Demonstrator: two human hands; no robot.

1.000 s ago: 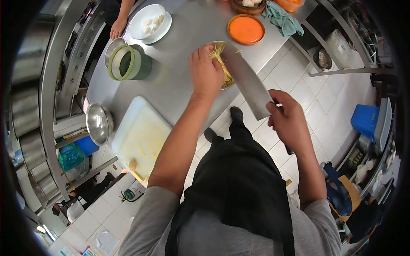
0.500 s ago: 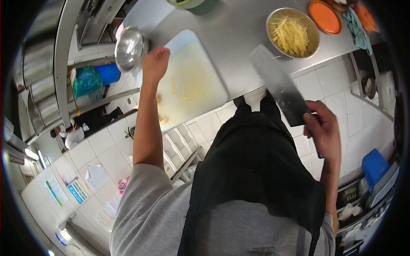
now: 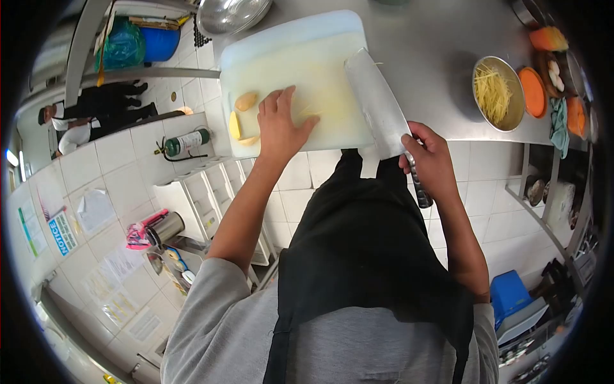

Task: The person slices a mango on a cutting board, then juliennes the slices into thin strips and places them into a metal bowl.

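My right hand [image 3: 430,157] grips the dark handle of a cleaver [image 3: 376,99]. The broad blade lies along the right edge of the white cutting board [image 3: 294,38]. My left hand [image 3: 281,125] is over the board's near part, fingers spread and thumb out toward some thin yellow shreds [image 3: 311,111]. Whether the fingertips touch the board is hard to tell. Left of that hand are a tan rounded piece [image 3: 245,101] that looks like potato, a cut yellow piece [image 3: 235,126] and another piece [image 3: 250,141], partly behind the wrist.
On the steel counter [image 3: 435,70], a metal bowl [image 3: 478,83] of yellow shreds stands at right beside an orange lid [image 3: 532,93] and a green cloth [image 3: 559,131]. An empty metal bowl [image 3: 233,14] sits beyond the board. Two people [image 3: 96,118] are at far left.
My left hand has gone from a closed fist above the board's left side to spread fingers over the board. The cleaver has come left onto the board's right edge. The view has shifted.
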